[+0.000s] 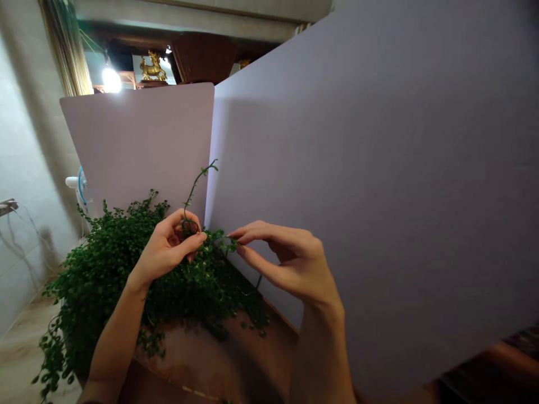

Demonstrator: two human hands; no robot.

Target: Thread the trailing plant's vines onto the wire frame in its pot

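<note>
A bushy trailing green plant [113, 247] with small round leaves spreads over a brown wooden surface [202, 359]. My left hand [174, 244] is closed in a pinch over the foliage, gripping a plant stem [193, 188]. The stem's loose end curls upward above the fingers. On the right side of the plant, my right hand [282, 252] pinches a leafy sprig [231, 244] between thumb and fingertips. The plant's pot is hidden by the leaves.
Two pale upright panels [370, 185] stand behind and to the right. Beyond them are a lit bulb [112, 80] and a golden figurine [153, 67]. A fan [80, 184] and a power strip with cables [8, 207] are at the left.
</note>
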